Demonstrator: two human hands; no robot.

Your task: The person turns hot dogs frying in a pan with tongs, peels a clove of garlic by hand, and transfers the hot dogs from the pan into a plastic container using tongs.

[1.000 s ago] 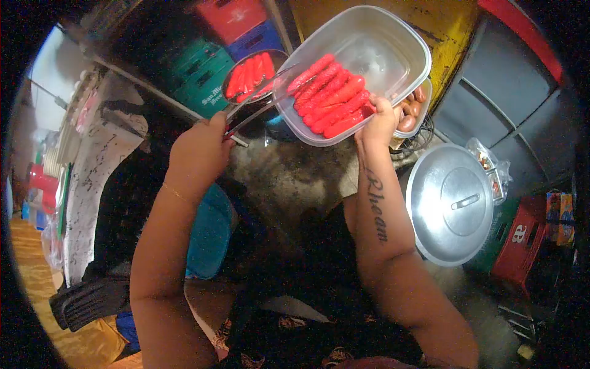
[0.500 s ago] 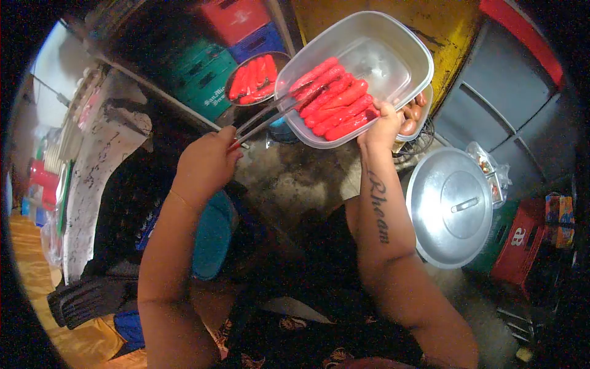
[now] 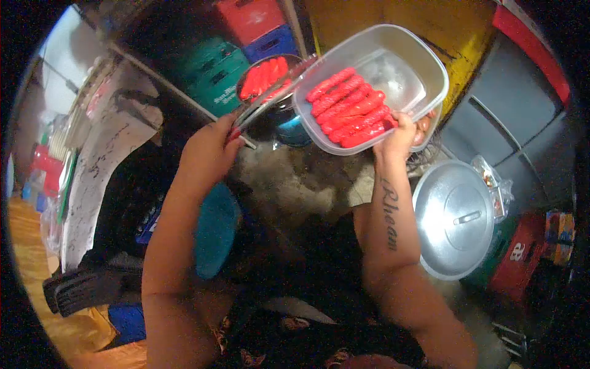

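My left hand [image 3: 212,147] is wrapped round metal tongs [image 3: 268,95], which point up and right between the pan and the tub. Nothing can be made out between their tips, which are blurred. My right hand [image 3: 397,136] grips the lower right rim of a clear plastic tub [image 3: 424,67], held tilted. Several bright red hotdogs [image 3: 350,107] lie side by side in its left half. More red hotdogs [image 3: 263,79] fill a round dark pan [image 3: 295,61] just left of the tub.
Behind the tub, partly hidden, is a container with brown round pieces [image 3: 424,125]. A big metal lid [image 3: 452,240] stands at the right. Green crates [image 3: 212,77] and a red crate [image 3: 252,21] are at the back. A teal basin [image 3: 216,234] sits below my left forearm.
The tongs have come away from the hotdogs in the tub and up beyond its left rim. The tub appears slightly lower and further right, still in my right hand.
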